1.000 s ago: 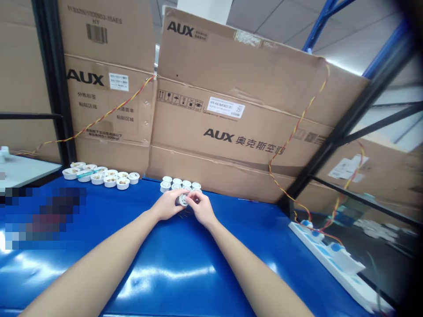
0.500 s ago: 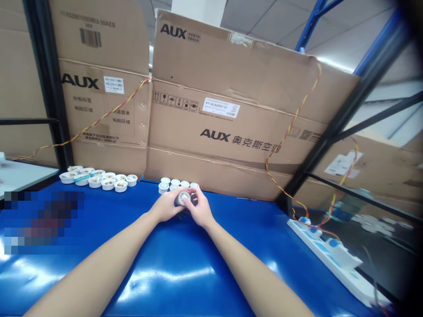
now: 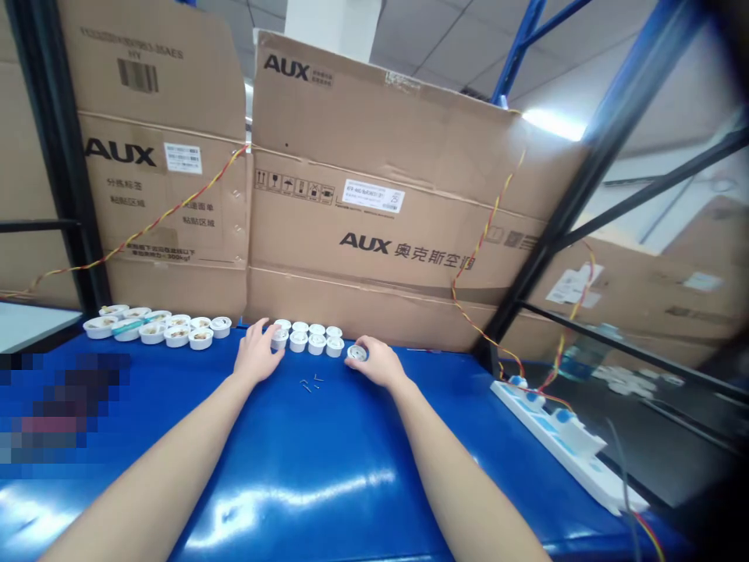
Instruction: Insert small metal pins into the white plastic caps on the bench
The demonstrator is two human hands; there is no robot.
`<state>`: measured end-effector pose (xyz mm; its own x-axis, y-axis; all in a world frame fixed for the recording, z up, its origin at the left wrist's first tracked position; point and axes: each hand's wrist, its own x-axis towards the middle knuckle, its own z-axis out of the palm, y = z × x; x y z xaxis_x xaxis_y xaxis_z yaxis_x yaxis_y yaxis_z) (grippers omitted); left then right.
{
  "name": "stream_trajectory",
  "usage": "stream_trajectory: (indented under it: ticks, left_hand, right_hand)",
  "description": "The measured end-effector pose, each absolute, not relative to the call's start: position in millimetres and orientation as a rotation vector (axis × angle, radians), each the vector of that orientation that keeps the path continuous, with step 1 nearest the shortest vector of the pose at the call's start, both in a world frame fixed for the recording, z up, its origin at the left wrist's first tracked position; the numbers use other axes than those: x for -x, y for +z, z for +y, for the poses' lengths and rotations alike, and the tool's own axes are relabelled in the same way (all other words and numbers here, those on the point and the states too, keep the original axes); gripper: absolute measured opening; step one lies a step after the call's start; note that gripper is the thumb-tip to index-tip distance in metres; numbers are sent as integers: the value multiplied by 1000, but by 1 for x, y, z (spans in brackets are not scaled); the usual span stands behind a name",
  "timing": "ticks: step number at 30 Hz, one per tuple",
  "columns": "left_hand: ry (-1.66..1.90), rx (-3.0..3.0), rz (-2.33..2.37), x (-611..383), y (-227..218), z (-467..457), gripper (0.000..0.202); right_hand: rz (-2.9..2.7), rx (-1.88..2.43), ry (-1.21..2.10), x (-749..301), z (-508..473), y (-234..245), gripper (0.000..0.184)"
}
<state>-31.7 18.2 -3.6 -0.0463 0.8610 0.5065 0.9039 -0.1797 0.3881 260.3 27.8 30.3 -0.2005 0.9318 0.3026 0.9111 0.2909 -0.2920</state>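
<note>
Right hand [image 3: 379,363] is pinching a small round white plastic cup [image 3: 357,353], mid-frame. Left hand [image 3: 256,356] is sitting at left end of similar white cups [image 3: 317,343], centre-left; can't tell if gripping.

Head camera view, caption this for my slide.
Right hand holding a round white piece beside two rows of similar pieces on a blue table, left hand at their opposite end.

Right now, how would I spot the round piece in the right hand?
Below the large AUX cardboard panel, look along the back of the blue table to the middle cluster of white parts. The round piece sits just right of them, set apart because the right hand holds it.
</note>
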Motion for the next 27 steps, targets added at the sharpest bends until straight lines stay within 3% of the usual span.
stream_trajectory:
  ticks: [2,5,8,11,15,27]
  left_hand:
    - [-1028,2132,-2073,35,-9,22,40]
    - [-1101,2171,-2070,35,-9,22,25]
    - [-1155,2207,-2067,33,-5,19,18]
    - [-1224,2311,-1968,31,-2,15,22]
    - [-1283,2464,-1766,25,-1,10,29]
    - [-1249,2554,-1524,19,2,5,40]
  right_hand:
    - [-2087,1845,85,-271,33,27,43]
    - [-1921,1937,-143,-273,33,28,54]
    - [-1941,1663,-251,-256,25,34,38]
    - [-2321,1240,123,-234,14,36,16]
    - [-2519,1014,393,-216,7,25,11]
    - [-2553,1001,344,-212,10,14,12]
